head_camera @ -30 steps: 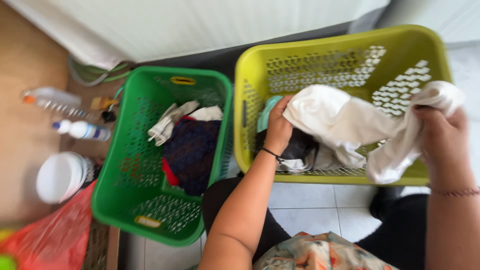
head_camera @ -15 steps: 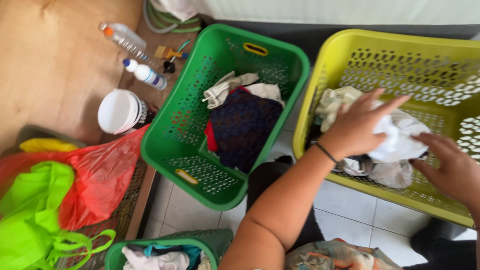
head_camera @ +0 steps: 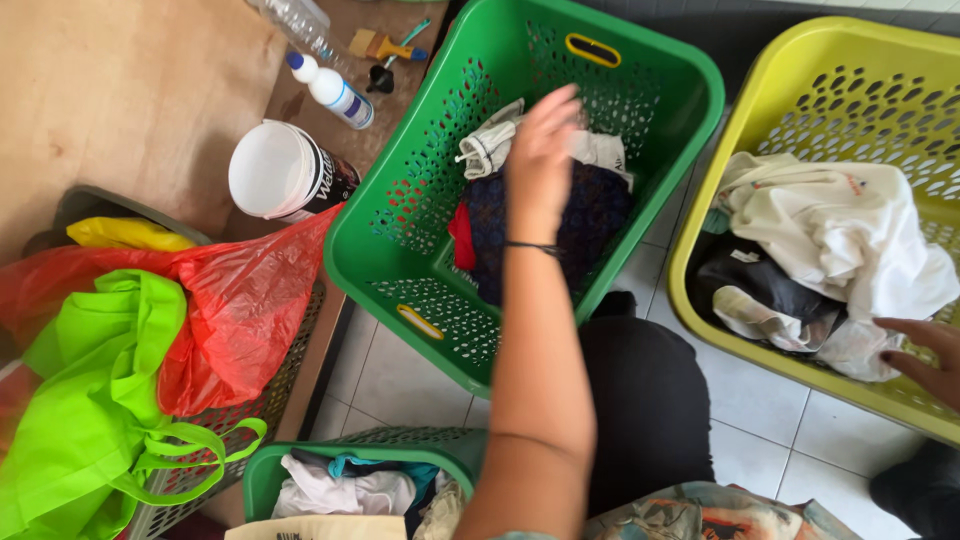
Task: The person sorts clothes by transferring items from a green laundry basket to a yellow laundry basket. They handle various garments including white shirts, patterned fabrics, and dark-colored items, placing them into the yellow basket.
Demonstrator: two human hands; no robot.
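A: Two laundry baskets sit side by side before us on pale floor tiles (head_camera: 400, 385). What do we see our hands doing?

B: We see our left hand (head_camera: 540, 160) reaching over the green basket (head_camera: 640, 60), fingers loosely spread and holding nothing, hovering above a dark blue garment (head_camera: 590, 215) and a rolled pale cloth (head_camera: 490, 145). A thin dark band circles that wrist.

A: And the other hand?

B: We see our right hand (head_camera: 925, 360) at the near edge of the yellow basket (head_camera: 790, 80), only partly in frame. Its fingers lie fairly flat against a white garment (head_camera: 850, 225) heaped on top of darker clothes (head_camera: 760, 280); we cannot tell whether they grip it.

A: What lies around us?

B: To the left we find a white tub (head_camera: 275, 170) on its side, a small white bottle with a blue cap (head_camera: 330, 90), a red plastic bag (head_camera: 240, 300) and a bright green bag (head_camera: 90, 400). Nearest us, a third, smaller green basket (head_camera: 400, 450) holds more crumpled clothes.
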